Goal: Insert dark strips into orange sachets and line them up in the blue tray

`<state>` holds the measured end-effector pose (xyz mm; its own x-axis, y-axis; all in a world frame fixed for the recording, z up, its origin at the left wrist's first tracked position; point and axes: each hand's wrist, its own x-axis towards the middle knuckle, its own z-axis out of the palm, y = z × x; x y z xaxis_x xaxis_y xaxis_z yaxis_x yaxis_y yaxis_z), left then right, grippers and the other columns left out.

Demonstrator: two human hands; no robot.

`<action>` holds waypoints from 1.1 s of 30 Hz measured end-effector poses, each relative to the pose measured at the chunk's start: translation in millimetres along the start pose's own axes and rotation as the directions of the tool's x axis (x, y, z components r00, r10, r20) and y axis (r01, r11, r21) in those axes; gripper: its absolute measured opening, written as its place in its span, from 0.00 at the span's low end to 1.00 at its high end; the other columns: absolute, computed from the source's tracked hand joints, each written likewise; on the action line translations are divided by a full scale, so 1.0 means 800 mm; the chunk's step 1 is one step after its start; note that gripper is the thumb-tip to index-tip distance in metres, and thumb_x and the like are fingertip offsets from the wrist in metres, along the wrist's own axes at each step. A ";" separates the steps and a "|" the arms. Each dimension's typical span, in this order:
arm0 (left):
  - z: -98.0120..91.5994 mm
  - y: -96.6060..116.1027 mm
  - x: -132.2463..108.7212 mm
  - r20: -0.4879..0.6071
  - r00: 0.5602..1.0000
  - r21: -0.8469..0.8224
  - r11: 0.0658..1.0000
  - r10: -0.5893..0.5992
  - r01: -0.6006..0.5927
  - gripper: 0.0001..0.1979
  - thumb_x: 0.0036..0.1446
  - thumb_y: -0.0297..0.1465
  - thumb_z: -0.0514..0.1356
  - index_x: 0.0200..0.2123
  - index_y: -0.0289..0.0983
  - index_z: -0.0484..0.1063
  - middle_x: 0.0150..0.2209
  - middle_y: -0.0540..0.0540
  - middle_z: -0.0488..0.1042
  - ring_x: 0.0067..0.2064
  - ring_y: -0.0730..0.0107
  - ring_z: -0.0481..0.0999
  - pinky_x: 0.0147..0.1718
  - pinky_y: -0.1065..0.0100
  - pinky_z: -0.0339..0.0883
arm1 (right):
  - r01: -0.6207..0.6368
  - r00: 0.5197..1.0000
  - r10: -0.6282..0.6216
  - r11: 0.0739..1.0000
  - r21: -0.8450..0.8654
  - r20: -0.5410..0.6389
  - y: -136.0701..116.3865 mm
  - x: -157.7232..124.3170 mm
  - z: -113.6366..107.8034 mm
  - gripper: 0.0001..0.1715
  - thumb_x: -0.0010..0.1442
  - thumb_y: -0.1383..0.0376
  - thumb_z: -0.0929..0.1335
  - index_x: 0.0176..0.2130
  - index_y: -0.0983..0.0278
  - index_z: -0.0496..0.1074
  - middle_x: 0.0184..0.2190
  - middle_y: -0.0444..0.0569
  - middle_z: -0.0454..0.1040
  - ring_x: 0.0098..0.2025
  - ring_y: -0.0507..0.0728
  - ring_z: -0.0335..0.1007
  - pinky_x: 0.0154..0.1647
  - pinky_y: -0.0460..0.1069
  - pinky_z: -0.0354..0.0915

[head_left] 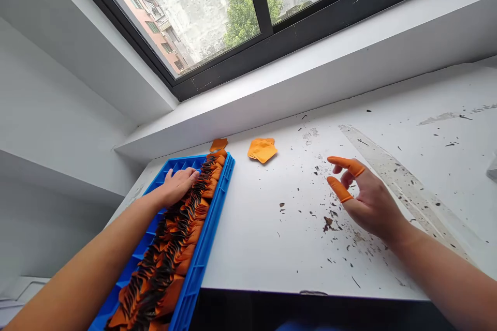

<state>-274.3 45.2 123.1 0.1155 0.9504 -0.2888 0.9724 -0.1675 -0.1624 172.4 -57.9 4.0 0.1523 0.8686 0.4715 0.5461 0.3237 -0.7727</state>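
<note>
My left hand (178, 186) reaches into the blue plastic tray (215, 238). Its fingertips touch the upper part of a tightly packed row of orange paper packets (194, 238) with dark, wavy edges. The thumb stands apart from the fingers, and I see nothing held there. Above the white table my right hand (365, 196) hovers with thumb and forefinger apart, both in orange finger cots, the other fingers curled. Nothing shows between them. A small stack of flat orange packets (263, 150) lies between the tray and my right hand.
Dark brown crumbs (329, 223) are scattered over the white table (248, 248). Another orange packet (218, 145) lies at the tray's far end. Grey tape marks (388, 170) cross the right side. A window ledge (272, 88) runs behind; the table's front edge is close.
</note>
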 end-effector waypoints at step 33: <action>0.011 0.274 0.146 -0.103 0.990 -0.260 0.963 -0.098 0.069 0.31 0.65 0.48 0.46 0.69 0.49 0.57 0.71 0.38 0.56 0.67 0.42 0.59 0.58 0.47 0.60 | -0.115 0.991 0.110 0.991 0.064 0.070 0.025 0.014 0.008 0.24 0.62 0.58 0.65 0.56 0.63 0.67 0.45 0.50 0.72 0.26 0.52 0.60 0.32 0.53 0.66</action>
<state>-49.4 117.5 45.5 0.0395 0.9841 -0.1731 0.9972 -0.0278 0.0695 180.1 -39.7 -9.2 0.1536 0.9230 0.3527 0.4714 0.2453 -0.8471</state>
